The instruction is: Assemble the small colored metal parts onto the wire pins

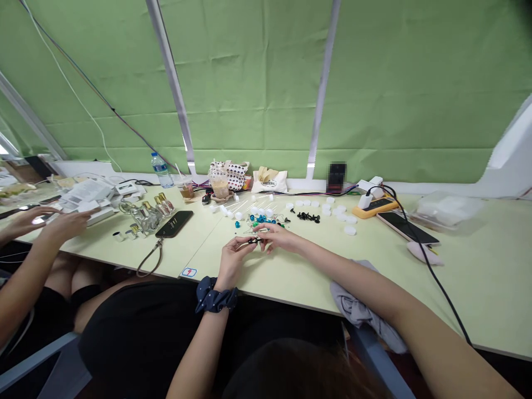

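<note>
My left hand (235, 256), with a dark dotted scrunchie (215, 296) at its wrist, pinches a small black part (252, 240) above the table's front edge. My right hand (279, 238) meets it from the other side, fingertips closed at the same black part. The part is too small for me to tell its exact kind. Just behind the fingers lies a loose pile of small blue and green pieces (262, 218) with thin wires. Right of the pile sit several black pieces (308, 216), and white round caps (339, 210) are scattered beyond them.
On the left, a co-worker's hands (68, 224) handle white boxes. Glass bottles (145, 216) and a phone (174, 224) lie between us. A drink cup (219, 184) stands at the back. To the right are an orange power strip (374, 206), another phone (407, 228) and a black cable (436, 277).
</note>
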`<move>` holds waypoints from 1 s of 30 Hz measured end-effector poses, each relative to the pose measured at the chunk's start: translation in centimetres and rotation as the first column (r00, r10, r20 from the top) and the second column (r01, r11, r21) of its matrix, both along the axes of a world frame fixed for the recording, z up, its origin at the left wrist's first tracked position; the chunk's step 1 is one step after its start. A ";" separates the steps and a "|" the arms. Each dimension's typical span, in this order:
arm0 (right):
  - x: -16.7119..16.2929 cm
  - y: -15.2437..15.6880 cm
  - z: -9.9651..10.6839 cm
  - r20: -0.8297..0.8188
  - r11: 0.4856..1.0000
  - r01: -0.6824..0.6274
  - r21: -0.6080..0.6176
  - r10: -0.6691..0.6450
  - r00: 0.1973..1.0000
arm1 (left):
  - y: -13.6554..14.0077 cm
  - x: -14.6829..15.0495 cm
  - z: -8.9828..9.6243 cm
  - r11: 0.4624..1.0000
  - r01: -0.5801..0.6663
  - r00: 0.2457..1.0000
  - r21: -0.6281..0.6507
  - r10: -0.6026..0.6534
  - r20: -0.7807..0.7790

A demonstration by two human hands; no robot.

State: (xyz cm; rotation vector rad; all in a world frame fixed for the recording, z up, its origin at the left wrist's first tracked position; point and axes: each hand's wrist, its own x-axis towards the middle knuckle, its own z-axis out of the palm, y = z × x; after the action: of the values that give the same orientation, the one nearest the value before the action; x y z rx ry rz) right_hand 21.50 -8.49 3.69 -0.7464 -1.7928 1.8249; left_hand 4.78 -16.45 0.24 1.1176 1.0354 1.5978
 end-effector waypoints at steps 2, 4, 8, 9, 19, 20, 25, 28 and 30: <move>-0.1 0.0 -0.1 0.038 1.000 0.005 -0.008 -0.005 0.999 | 0.1 0.0 -0.1 1.000 0.006 1.000 0.009 -0.006 -0.010; -0.1 0.1 -0.3 0.026 1.000 0.005 0.009 -0.005 1.000 | 0.1 0.0 -0.1 1.000 -0.008 1.000 0.005 0.008 -0.002; 0.0 0.3 -0.4 -0.047 0.999 0.009 0.049 -0.006 0.999 | 0.0 0.0 -0.1 1.000 -0.022 0.999 -0.009 0.022 0.023; 0.0 0.3 -0.4 -0.041 0.999 0.012 0.044 -0.010 0.999 | 0.0 0.0 -0.1 1.000 -0.016 1.000 -0.009 0.016 0.022; -0.1 0.1 -0.3 -0.022 0.999 0.012 0.044 -0.011 1.000 | 0.0 0.0 0.1 1.000 -0.010 1.000 -0.012 0.010 0.008; -0.1 0.1 -0.3 -0.001 0.999 0.016 0.034 -0.016 1.000 | 0.0 0.0 0.1 1.000 -0.005 1.000 -0.010 0.005 0.002; 0.0 0.0 -0.2 -0.003 0.999 0.016 0.048 -0.016 1.000 | 0.0 0.0 -0.1 1.000 -0.016 1.000 0.006 0.016 0.000; 0.0 0.1 -0.3 -0.021 0.998 0.006 0.056 -0.005 1.000 | 0.1 -0.1 -0.1 1.000 -0.005 1.000 -0.001 0.005 -0.002; 0.0 0.2 -0.3 0.019 0.999 0.014 0.034 -0.014 1.000 | 0.0 0.0 -0.1 1.000 0.002 1.000 -0.001 -0.002 -0.014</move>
State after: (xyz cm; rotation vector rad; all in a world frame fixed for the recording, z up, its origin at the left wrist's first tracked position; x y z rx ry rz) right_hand 21.47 -8.34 3.34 -0.7641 -1.8211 1.7801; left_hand 4.74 -16.44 0.17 1.1299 1.0437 1.5898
